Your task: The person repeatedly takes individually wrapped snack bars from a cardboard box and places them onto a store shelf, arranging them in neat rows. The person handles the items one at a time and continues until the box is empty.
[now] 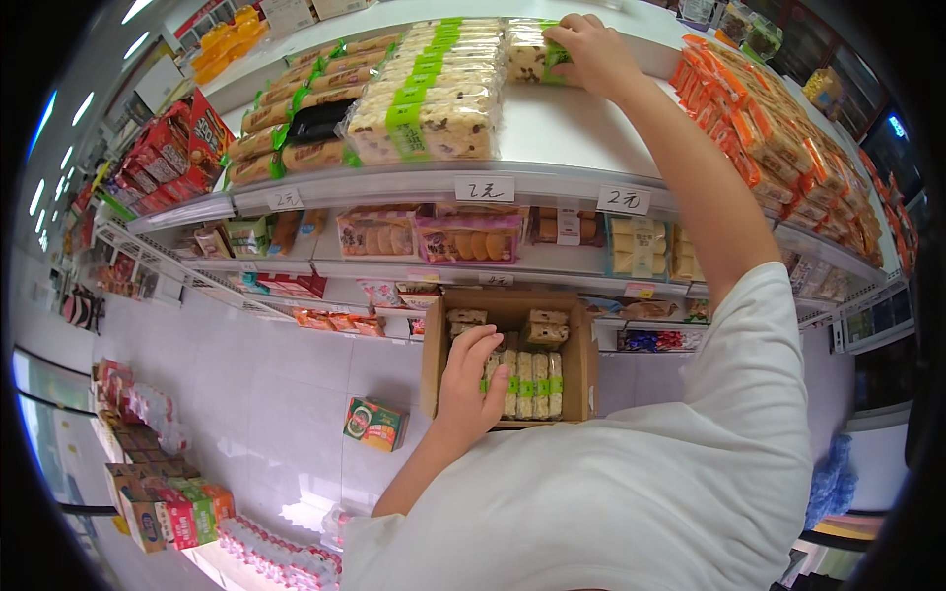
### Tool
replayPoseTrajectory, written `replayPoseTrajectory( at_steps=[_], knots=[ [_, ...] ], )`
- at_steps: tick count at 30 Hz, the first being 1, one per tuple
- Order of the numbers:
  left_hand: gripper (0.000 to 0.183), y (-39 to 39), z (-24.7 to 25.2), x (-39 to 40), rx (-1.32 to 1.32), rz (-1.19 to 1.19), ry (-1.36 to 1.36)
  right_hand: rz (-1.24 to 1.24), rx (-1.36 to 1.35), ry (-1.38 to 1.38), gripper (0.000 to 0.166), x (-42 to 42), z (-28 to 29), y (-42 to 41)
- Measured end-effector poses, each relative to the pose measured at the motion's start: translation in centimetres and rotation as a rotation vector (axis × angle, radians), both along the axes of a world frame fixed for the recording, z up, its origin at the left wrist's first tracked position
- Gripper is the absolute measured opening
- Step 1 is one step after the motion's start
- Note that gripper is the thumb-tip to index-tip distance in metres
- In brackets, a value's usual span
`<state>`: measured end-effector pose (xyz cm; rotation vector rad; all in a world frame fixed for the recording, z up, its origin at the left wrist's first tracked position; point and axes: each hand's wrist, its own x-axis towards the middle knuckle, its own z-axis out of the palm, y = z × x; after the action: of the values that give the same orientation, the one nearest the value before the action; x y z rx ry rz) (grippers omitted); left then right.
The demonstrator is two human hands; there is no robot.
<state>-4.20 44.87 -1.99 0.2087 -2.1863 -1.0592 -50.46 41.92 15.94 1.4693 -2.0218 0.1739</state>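
Note:
At the back of the white top shelf, my right hand [591,57] grips the right end of a clear-wrapped puffed-rice bar pack [526,53] with a green band. Directly left of it stands a long row of the same packs [423,122]. Lower down, my left hand [473,380] is over the left part of a cardboard box [434,354], its fingers spread; whether it touches a pack is hard to tell. Inside the box, green-banded packs [541,388] stand in a row, with more packs [548,325] behind them.
Wrapped rolls [307,155] lie left on the top shelf, orange-wrapped snacks [768,140] are piled right. Boxed pastries [469,240] fill the shelf below. A green and orange carton [375,425] sits on the floor left of the box. A price rail [543,193] edges the top shelf.

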Motion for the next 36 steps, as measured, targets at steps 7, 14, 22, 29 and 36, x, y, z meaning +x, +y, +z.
replayPoseTrajectory(
  at_steps=[7, 14, 22, 29, 36],
  knots=[
    [0.035, -0.8, -1.4, -0.1, 0.069, 0.032, -0.016, -0.095, -0.001, -0.033, 0.053, 0.4, -1.3, -0.9],
    [0.033, -2.6, -4.8, -1.1, -0.167, -0.125, -0.683, 0.424, -0.121, -0.270, 0.040, 12.8, 1.8, 7.8],
    [0.046, -2.7, -9.2, -2.9, -0.363, -0.249, -1.018, 0.441, 0.475, -1.274, 0.043, 24.4, -15.7, 20.1],
    [0.044, -5.9, -12.4, -5.9, -0.405, 0.059, -1.055, 0.186, 0.288, -1.495, 0.036, 31.0, -25.7, 24.8],
    [0.033, -6.3, -15.3, -5.9, -0.604, 0.153, -0.930, 0.165, 0.257, -1.320, 0.032, 31.8, -26.0, 24.1]
  ],
)
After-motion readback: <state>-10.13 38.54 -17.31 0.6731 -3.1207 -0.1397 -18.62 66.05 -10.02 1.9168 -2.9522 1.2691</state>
